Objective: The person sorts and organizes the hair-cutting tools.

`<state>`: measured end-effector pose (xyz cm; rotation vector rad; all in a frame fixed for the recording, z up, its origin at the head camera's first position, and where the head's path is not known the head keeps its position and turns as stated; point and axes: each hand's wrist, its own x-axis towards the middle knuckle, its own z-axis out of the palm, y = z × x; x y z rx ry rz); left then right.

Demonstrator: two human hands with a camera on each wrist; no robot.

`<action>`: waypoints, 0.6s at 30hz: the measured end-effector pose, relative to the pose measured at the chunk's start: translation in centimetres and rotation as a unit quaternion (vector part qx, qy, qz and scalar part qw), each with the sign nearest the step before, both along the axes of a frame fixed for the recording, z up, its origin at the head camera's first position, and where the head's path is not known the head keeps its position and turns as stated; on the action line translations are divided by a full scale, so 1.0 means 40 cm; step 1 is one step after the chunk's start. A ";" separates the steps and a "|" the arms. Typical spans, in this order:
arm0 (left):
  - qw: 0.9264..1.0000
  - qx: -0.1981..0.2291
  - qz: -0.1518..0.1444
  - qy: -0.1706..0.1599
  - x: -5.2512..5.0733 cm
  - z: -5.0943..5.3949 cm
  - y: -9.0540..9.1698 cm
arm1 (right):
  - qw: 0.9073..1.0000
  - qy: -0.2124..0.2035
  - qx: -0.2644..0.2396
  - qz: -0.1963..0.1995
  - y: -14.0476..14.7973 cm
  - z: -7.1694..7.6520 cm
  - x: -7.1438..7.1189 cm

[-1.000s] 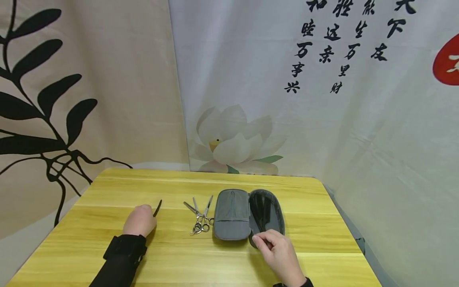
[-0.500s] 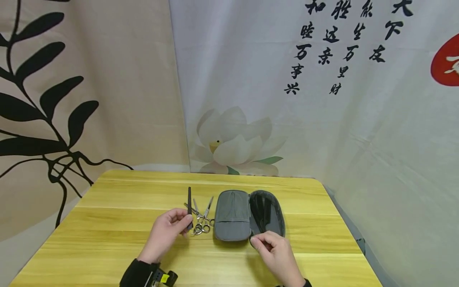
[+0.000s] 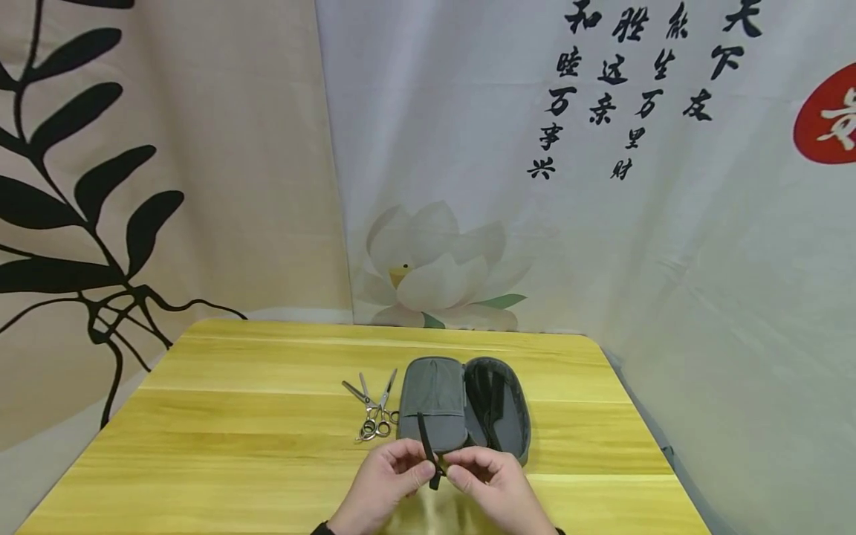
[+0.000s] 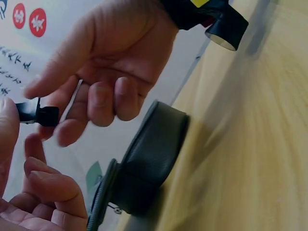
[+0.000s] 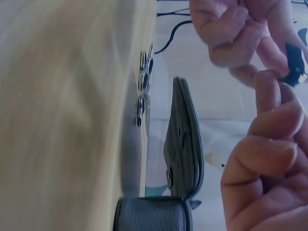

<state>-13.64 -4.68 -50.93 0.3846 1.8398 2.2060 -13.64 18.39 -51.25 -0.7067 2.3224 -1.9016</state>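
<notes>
Pinching one clip (image 3: 426,440), two hands (image 3: 384,478) (image 3: 493,483) hover near one case (image 3: 416,390), two scissors (image 3: 372,405)

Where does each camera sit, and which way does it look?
Head: worn on the person's head, looking forward and down at the table, case and scissors; the left hand and right hand show.
Left wrist: worn there, looking across towards the right hand; both hands and a black wristband show.
Right wrist: worn there, looking across towards the left hand; both hands show.
Shared: both wrist views show the case and black strip, with the table tipped sideways.
</notes>
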 end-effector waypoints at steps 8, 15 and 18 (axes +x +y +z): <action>0.999 0.040 -0.034 0.009 0.001 -0.020 0.008 | 0.995 -0.012 -0.058 0.075 -0.016 -0.011 0.004; 0.999 0.034 -0.029 0.010 0.000 -0.029 0.008 | 0.996 -0.011 -0.054 0.070 -0.019 -0.015 0.003; 0.999 0.024 -0.027 -0.003 0.000 -0.030 0.007 | 0.996 -0.018 -0.056 0.072 -0.020 -0.017 0.003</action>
